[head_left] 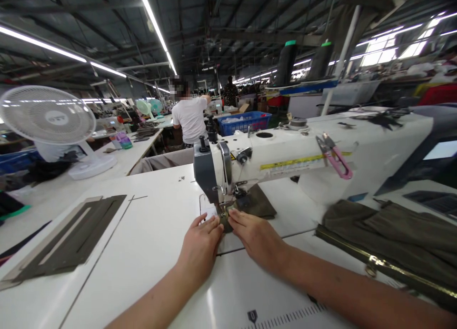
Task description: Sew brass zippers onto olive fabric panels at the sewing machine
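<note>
My left hand is at the front of the sewing machine's needle area, its fingertips closed on the near left edge of a small olive fabric piece. From the right, my right hand holds the same piece, fingers together beside the presser foot. The fabric runs under the foot and lies flat on the machine bed behind it. My fingers cover part of its near edge. Pink-handled snips rest against the machine arm.
Flat olive and beige fabric strips lie on the table at left. An olive piece with a brass zipper lies at right. A white fan stands at far left. Beyond the machine are a blue crate and a person in white.
</note>
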`<state>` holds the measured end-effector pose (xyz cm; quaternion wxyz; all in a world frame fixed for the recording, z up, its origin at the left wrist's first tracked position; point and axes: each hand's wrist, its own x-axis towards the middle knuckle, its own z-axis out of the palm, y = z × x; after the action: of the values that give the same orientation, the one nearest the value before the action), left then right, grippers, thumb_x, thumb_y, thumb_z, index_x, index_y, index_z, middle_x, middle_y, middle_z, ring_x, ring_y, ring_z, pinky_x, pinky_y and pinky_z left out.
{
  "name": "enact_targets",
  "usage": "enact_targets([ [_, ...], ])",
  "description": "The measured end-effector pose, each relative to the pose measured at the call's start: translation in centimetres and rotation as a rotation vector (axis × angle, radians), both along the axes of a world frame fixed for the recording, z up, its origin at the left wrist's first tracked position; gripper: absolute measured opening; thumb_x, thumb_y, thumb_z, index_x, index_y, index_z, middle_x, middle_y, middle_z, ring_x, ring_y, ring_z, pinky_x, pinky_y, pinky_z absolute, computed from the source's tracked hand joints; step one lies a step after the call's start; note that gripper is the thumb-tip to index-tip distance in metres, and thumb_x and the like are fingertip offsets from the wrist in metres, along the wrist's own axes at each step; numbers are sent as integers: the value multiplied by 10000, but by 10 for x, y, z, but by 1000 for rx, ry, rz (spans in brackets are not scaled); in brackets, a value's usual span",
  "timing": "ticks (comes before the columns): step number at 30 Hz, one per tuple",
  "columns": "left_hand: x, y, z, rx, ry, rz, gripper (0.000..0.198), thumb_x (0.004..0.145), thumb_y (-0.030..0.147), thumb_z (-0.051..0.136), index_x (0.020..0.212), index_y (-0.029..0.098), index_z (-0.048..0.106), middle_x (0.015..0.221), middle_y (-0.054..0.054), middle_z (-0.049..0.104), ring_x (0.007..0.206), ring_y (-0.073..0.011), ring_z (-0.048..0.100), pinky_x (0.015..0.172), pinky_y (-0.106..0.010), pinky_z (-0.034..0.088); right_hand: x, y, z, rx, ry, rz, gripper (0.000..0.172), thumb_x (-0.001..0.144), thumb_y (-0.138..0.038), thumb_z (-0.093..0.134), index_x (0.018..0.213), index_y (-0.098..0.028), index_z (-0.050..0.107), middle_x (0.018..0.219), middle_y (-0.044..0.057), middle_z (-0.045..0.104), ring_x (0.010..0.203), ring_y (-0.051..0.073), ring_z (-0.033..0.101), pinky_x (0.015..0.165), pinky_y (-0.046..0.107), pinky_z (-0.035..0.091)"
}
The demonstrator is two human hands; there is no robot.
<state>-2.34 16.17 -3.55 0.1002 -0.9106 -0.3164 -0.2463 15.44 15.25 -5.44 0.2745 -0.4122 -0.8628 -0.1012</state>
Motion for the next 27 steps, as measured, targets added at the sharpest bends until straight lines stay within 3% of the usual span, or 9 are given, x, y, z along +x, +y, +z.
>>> enact_targets([
  [5, 1, 13, 0, 34, 80, -60, 184, 864, 105, 421, 887, 141, 600, 953, -92, 673, 958, -192, 618, 942, -402, 433, 0, 9, 1, -1, 8, 28, 275, 778, -8, 463, 1007, -10, 616, 1058, 185, 632, 998, 238, 596, 900, 328, 478],
  [12, 4, 24, 1, 113, 198, -61, 178, 870, 94, 416, 881, 100, 594, 944, -101, 669, 969, -205, 606, 933, -369, 442, 0, 19, 2, -58, 77, 19, 226, 787, -17, 450, 902, -102, 624, 975, 129, 664, 884, 210, 634, 769, 306, 533],
  [27, 3, 28, 0, 66, 189, -43, 144, 853, 91, 446, 853, 122, 587, 914, -91, 666, 937, -187, 612, 910, -346, 445, 0, 22, 1, -84, 108, 27, 250, 846, -60, 399, 864, -138, 635, 932, 109, 671, 887, 191, 632, 785, 295, 525],
])
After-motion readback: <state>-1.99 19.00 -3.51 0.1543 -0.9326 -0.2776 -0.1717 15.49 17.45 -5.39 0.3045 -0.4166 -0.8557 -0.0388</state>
